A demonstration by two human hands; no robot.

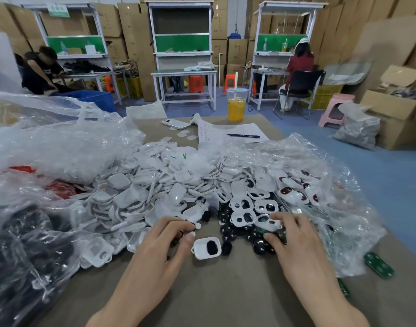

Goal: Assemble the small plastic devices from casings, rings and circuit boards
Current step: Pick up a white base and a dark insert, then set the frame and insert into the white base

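A heap of white casings [155, 185] covers the middle of the brown table. In front of it lie white face plates with holes [242, 205] over a pile of small dark parts [235, 234]. One white casing [205, 253] with a dark part inside sits between my hands. My left hand [164, 244] is curled and pinches a small part at its fingertips, just left of that casing. My right hand [294, 237] grips a holed white face plate [269, 224] between fingers and thumb. Green circuit boards [379, 265] lie at the right.
Bubble wrap [320, 161] with finished red-and-white pieces [294, 190] spreads to the right. Big plastic bags [37, 149] fill the left side. Farther back are a phone [175, 123], a paper with a pen [243, 135] and a cup of orange drink [236, 105]. The table edge runs along the right.
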